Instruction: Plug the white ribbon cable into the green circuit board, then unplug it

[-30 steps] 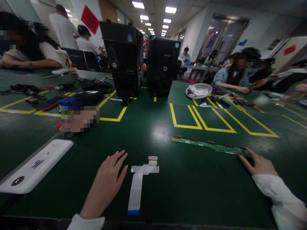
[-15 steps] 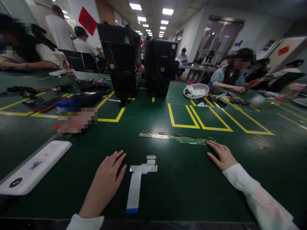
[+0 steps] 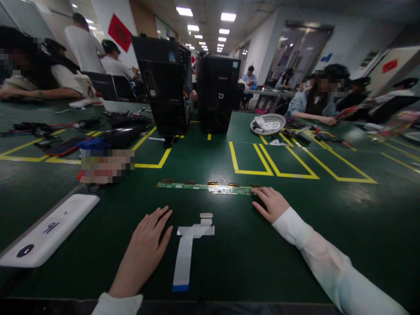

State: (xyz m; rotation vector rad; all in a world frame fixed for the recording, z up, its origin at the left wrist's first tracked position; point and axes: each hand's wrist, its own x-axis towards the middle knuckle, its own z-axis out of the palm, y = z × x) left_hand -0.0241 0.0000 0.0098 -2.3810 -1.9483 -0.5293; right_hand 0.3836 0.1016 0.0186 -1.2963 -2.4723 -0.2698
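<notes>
A long, narrow green circuit board (image 3: 193,187) with brown flex tabs on its far edge lies across the table. My right hand (image 3: 271,203) rests its fingertips on the board's right end, fingers stretched and thumb apart from it. Palm down on the tabletop, my left hand (image 3: 149,245) is open and holds nothing. Just right of it lies a white flat ribbon cable (image 3: 183,262), folded into an angle, with a blue end near me and a connector at its far end.
At the left lies a white elongated device (image 3: 52,232). Two black computer towers (image 3: 164,87) stand at the back. A white basket (image 3: 278,124) holds parts. Yellow tape (image 3: 256,173) marks the green table (image 3: 249,271). Cables (image 3: 33,127) lie far left; people sit around.
My right hand has moved left, and the circuit board has slid left with it. The left hand and the ribbon cable have stayed in place.
</notes>
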